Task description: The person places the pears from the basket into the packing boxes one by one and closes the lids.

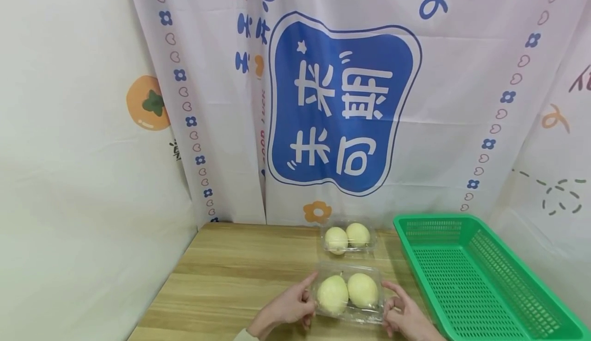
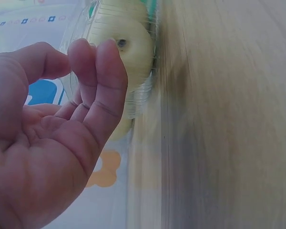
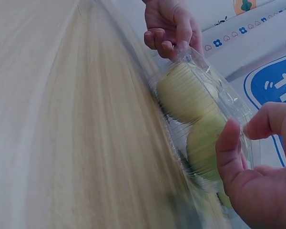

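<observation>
A clear plastic fruit box (image 1: 353, 316) lies on the wooden table in front of me, with two pale yellow-green pears (image 1: 332, 295) inside. At its left end my left hand (image 1: 291, 302) pinches the rim, thumb and fingertips close together in the left wrist view. My right hand (image 1: 406, 315) is at the opposite end. Its thumb and index finger (image 3: 229, 143) pinch the box's edge in the right wrist view. Behind stands a second clear box (image 1: 355, 249) holding two more pears (image 1: 336, 239), touched by neither hand.
A green plastic basket (image 1: 461, 289) with slotted walls stands to the right of the boxes, close to my right hand. Wooden tabletop (image 1: 221, 274) stretches out on the left. A printed cloth (image 1: 341, 105) hangs behind the table, and pale cloth walls flank both sides.
</observation>
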`<state>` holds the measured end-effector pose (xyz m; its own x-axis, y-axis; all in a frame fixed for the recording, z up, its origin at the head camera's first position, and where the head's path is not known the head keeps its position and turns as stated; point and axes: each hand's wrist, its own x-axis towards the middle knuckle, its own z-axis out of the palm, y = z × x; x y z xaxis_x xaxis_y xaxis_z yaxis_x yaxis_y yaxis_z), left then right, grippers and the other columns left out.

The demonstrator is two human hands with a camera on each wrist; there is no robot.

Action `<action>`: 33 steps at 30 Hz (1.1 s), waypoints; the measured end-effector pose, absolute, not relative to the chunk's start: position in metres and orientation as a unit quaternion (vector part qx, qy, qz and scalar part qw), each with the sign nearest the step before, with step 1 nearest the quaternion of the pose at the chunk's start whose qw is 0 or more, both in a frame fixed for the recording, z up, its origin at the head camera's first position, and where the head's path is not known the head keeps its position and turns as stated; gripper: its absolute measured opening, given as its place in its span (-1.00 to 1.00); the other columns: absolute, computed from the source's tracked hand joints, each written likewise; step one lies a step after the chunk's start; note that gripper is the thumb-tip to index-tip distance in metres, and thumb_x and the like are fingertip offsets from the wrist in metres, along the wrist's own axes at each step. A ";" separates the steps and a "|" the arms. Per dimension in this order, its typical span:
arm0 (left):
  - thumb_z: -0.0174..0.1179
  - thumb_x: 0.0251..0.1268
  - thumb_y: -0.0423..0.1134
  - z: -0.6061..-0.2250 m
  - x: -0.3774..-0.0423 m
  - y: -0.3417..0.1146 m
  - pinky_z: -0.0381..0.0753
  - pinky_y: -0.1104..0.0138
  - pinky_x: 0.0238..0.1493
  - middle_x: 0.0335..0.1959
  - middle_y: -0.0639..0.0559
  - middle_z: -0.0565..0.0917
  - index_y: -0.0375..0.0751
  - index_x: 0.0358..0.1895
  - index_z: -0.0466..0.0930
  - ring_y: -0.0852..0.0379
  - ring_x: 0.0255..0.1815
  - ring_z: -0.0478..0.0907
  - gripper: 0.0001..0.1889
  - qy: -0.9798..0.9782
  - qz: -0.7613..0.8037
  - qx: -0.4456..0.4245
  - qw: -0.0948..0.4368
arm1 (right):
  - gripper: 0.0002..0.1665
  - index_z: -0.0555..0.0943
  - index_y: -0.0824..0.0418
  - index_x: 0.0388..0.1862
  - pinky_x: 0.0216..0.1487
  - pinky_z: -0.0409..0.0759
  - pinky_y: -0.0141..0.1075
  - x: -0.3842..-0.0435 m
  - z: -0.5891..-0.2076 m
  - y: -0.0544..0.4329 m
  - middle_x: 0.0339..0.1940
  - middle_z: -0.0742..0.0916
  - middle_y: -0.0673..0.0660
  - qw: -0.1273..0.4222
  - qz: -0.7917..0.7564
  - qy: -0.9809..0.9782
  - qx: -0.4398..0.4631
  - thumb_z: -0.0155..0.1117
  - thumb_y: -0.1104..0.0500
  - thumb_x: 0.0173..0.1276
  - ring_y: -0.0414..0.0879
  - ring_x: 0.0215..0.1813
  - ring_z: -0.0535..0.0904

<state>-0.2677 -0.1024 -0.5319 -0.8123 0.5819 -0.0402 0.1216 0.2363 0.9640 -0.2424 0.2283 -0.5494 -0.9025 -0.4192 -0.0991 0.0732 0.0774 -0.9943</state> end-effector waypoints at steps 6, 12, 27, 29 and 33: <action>0.03 0.19 -0.52 -0.530 -0.269 -0.102 0.71 0.28 -0.52 -0.54 0.00 0.57 -0.30 0.57 -0.23 0.19 -0.63 0.51 -0.11 0.759 0.574 0.234 0.201 | 0.02 -0.20 0.34 0.53 -0.45 0.64 -0.32 -0.245 -0.547 0.229 -0.34 0.55 0.07 0.162 -0.644 0.733 -0.149 0.10 0.43 0.19 -0.17 -0.46 0.57; 0.04 0.19 -0.52 -0.531 -0.267 -0.100 0.72 0.26 -0.52 -0.55 0.03 0.57 -0.31 0.57 -0.24 0.20 -0.64 0.51 -0.10 0.757 0.574 0.240 0.201 | -0.01 -0.18 0.35 0.52 -0.46 0.62 -0.36 -0.244 -0.546 0.229 -0.36 0.55 0.08 0.157 -0.643 0.736 -0.141 0.07 0.45 0.19 -0.19 -0.49 0.55; 0.11 0.40 -0.29 -0.514 -0.269 -0.110 0.72 0.17 -0.48 -0.43 -0.25 0.68 -0.31 0.55 -0.06 0.02 -0.55 0.62 -0.24 0.785 0.533 0.230 0.216 | -0.35 0.14 0.46 0.39 -0.21 0.68 -0.17 -0.238 -0.537 0.223 0.00 0.56 0.33 0.115 -0.626 0.769 -0.056 0.06 0.30 0.40 -0.04 -0.11 0.56; 0.08 0.42 -0.28 -0.509 -0.270 -0.113 0.72 0.10 -0.47 -0.40 -0.30 0.69 -0.31 0.52 0.05 -0.04 -0.53 0.63 -0.32 0.789 0.530 0.225 0.214 | -0.40 0.21 0.45 0.36 -0.16 0.68 -0.14 -0.237 -0.531 0.220 0.11 0.53 0.41 0.090 -0.612 0.784 -0.043 0.09 0.28 0.41 0.01 -0.04 0.56; 0.04 0.47 -0.24 -0.501 -0.273 -0.118 0.70 -0.03 -0.46 -0.37 -0.33 0.70 -0.29 0.43 0.26 -0.15 -0.50 0.65 -0.48 0.802 0.514 0.222 0.207 | -0.45 0.31 0.37 0.34 0.00 0.64 -0.06 -0.238 -0.519 0.214 0.24 0.50 0.40 0.055 -0.583 0.810 -0.020 0.12 0.26 0.40 0.13 0.15 0.53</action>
